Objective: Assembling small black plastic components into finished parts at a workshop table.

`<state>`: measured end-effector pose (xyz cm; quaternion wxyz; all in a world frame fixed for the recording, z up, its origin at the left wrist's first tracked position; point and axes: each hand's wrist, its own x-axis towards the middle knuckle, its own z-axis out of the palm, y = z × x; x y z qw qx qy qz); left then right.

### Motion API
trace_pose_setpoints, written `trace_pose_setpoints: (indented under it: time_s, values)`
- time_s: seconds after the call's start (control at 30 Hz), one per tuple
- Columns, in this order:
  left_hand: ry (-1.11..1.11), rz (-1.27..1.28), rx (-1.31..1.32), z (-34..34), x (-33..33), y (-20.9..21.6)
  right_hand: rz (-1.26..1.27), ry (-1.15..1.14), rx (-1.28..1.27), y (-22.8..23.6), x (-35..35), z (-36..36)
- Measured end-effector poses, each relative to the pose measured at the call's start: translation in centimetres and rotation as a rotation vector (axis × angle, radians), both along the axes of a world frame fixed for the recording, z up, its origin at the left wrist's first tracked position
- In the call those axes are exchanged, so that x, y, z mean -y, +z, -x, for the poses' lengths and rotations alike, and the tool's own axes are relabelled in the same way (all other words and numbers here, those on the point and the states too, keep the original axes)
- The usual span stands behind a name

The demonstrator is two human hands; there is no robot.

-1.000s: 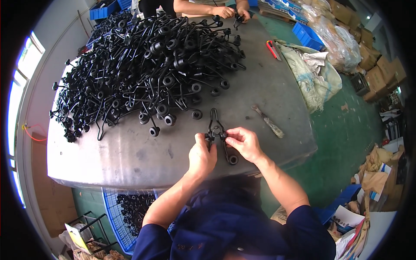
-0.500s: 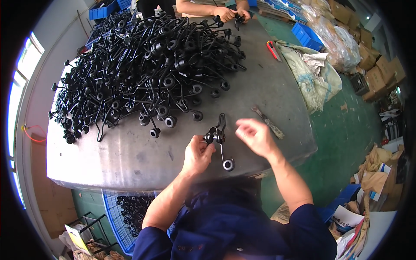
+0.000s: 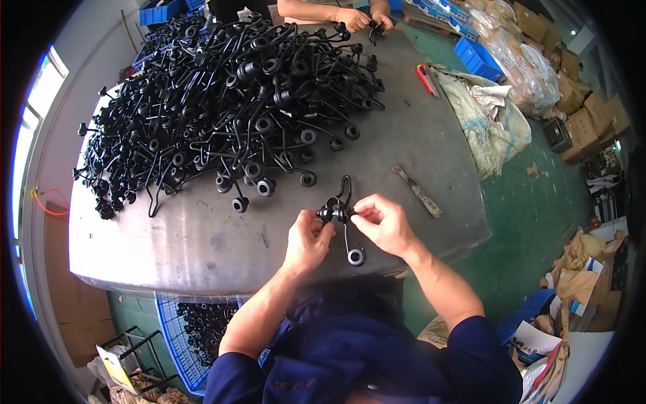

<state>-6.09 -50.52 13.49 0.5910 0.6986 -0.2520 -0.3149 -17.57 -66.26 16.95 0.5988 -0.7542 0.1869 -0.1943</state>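
Observation:
Near the table's front edge is a black bent-wire part (image 3: 346, 236) with a wire loop at its top, a cluster of round black pieces at its middle and a grey-centred ring at its lower end. My left hand (image 3: 308, 242) pinches the left side of that middle cluster. From the other side, the thumb and fingers of my right hand (image 3: 385, 225) are closed on the cluster's right end; what lies between those fingertips is mostly hidden. A large heap of similar black wire parts (image 3: 222, 114) covers the table's far left and middle.
On the metal table (image 3: 431, 135) lie a worn hand tool (image 3: 417, 190) to my right and a red utility knife (image 3: 426, 79) farther off. A co-worker's hands (image 3: 367, 21) hold a black part across the table. Below the left edge stands a blue crate (image 3: 168, 337) of black pieces.
My right hand has moved left from open space beside the part and closed on its right end. The left hand keeps its hold in much the same place.

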Motion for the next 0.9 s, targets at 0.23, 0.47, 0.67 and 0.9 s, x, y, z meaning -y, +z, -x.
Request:
trace_pose_setpoints:
  time_s: [0.23,0.47,0.67,0.9]
  values:
    - [-0.007,-0.014,-0.025,0.1,0.3,0.2,0.387,0.037,0.111,1.3,-0.1,0.0]
    - [0.013,-0.028,0.048,0.4,-0.1,-0.4,0.560,0.056,0.104,1.3,-0.3,0.1]
    - [0.004,-0.028,0.091,0.6,-0.2,0.3,0.626,0.040,0.186,0.5,-0.6,0.4]
    - [-0.007,-0.020,0.071,0.7,0.7,0.0,0.278,-0.007,-0.017,1.7,0.5,1.0]
